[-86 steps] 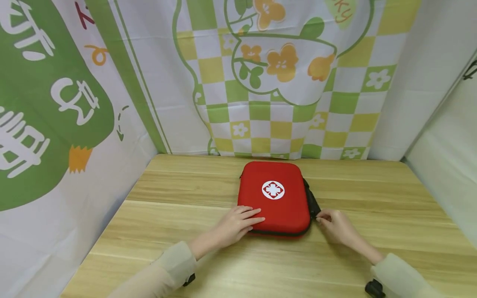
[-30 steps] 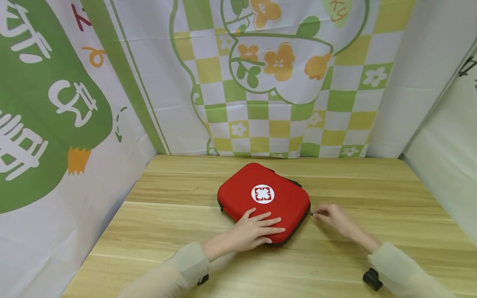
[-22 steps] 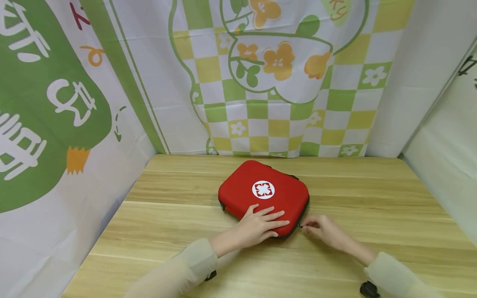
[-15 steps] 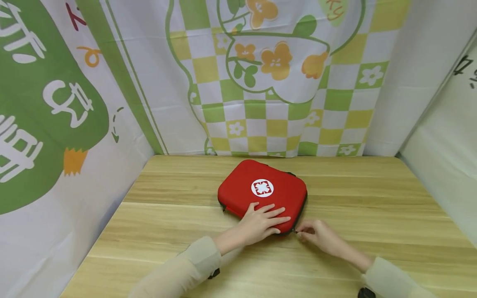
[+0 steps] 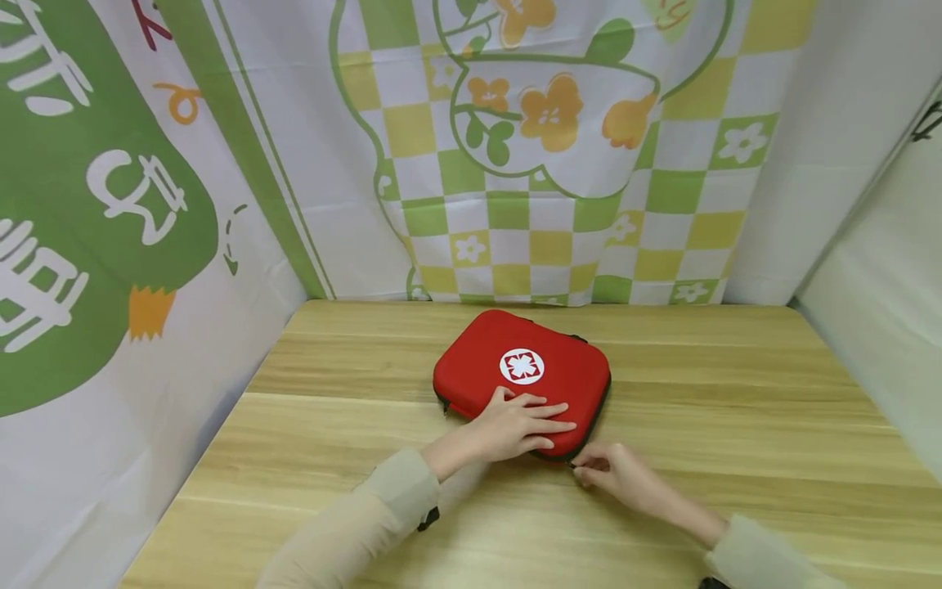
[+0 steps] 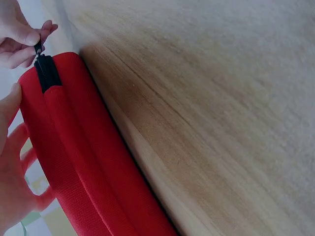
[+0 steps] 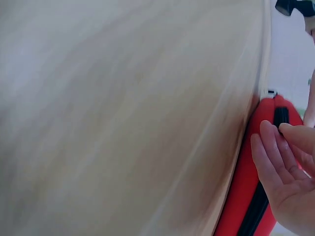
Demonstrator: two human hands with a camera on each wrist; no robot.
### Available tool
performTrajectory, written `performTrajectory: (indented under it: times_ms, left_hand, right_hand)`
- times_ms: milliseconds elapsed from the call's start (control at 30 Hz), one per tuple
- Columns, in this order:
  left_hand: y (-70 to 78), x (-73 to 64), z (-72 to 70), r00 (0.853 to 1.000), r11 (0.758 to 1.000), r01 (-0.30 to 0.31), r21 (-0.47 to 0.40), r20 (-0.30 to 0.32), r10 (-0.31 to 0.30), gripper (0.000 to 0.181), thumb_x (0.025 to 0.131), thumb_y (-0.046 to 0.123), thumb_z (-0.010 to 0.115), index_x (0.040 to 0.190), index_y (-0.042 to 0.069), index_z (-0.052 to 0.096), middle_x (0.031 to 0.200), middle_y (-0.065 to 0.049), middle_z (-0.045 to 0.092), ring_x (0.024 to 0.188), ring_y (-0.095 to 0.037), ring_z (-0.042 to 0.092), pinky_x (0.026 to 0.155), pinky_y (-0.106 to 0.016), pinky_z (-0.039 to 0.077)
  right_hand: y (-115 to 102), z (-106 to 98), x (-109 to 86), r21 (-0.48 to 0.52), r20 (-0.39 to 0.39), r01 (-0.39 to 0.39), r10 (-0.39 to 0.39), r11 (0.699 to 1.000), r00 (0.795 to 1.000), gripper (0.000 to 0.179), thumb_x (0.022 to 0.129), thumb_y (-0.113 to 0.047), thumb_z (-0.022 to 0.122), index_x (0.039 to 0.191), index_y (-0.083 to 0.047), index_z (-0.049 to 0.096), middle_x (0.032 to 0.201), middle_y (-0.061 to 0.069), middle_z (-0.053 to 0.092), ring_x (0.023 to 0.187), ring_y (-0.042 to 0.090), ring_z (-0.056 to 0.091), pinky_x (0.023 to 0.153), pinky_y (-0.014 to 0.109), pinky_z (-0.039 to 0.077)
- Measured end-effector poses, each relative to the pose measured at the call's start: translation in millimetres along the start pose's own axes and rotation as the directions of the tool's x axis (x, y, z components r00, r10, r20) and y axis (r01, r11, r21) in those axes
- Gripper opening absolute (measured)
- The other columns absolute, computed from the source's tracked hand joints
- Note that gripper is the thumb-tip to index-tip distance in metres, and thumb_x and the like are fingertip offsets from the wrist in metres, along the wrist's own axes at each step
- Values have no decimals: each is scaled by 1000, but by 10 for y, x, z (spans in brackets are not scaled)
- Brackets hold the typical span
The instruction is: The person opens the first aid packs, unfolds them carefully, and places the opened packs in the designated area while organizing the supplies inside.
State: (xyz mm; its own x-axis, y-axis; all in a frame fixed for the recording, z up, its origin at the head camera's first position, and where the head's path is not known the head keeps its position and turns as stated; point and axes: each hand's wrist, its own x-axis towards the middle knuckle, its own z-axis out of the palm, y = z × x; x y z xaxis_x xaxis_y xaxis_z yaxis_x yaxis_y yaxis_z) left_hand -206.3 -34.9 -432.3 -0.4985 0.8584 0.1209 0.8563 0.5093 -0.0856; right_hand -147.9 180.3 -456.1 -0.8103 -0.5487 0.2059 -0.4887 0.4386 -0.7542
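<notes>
A red hard-shell first-aid case [image 5: 471, 360] lies at an angle on the wooden table, its white cross emblem [image 5: 522, 366] facing up. Spread over the front part of its lid is my left hand [image 5: 515, 427], resting there with fingers apart. At the near right corner, my right hand [image 5: 611, 474] pinches a dark zipper pull [image 6: 38, 47] between thumb and finger. The left wrist view shows the black zipper [image 6: 47, 73] ending at a red fabric strip on the case's side. More black zipper [image 7: 252, 211] runs along the side in the right wrist view.
The wooden table [image 5: 331, 458] surrounds the case, with its back edge against a green-and-yellow checked curtain [image 5: 508, 245]. White cloth walls [image 5: 883, 270] stand at both sides. A black strap handle [image 5: 577, 338] shows at the case's far side.
The case has turned from nearly straight to angled, and my left hand has shifted right on its lid. My right hand has drawn the zipper pull along the right side to the near corner.
</notes>
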Motion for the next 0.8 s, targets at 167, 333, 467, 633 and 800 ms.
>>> performTrajectory:
  times_ms: [167,333,467,633,800]
  left_hand:
    - [-33,6,-22,1000,999,-14,-30,18,15,41,91,41,43,131,41,39,138,14,34,122,-10,35,81,-32,27]
    - [-64,-5,-27,999,997,-22,-76,34,24,40,91,41,43,131,40,39,138,14,33,122,-9,34,82,-32,26]
    - [-86,-9,-31,998,994,-19,-105,62,25,41,91,40,44,131,40,39,139,15,32,123,-8,32,83,-32,25]
    - [-96,-4,-52,997,991,-17,-134,78,27,40,91,39,44,131,38,40,139,14,31,124,-8,31,85,-34,25]
    - [-83,-12,-56,996,987,-1,-158,84,14,40,91,39,44,131,38,40,140,15,31,124,-8,30,86,-35,24]
  right_hand:
    - [-82,97,15,-6,-30,-44,44,999,999,4,77,2,63,80,4,64,69,4,63,63,3,56,56,21,49]
    - [-129,152,10,-36,-67,-47,45,998,997,7,75,3,65,80,7,65,71,8,65,64,5,59,55,21,49]
    - [-166,215,45,-134,-89,-7,-5,991,996,8,73,1,67,80,5,66,74,6,66,66,7,60,57,22,50]
    - [-217,311,143,-199,-97,2,-22,980,995,8,73,0,68,80,3,67,72,4,66,65,6,60,58,21,49]
    - [-251,336,181,-199,-98,14,-34,980,995,9,73,0,68,81,4,67,70,4,66,63,7,60,56,20,49]
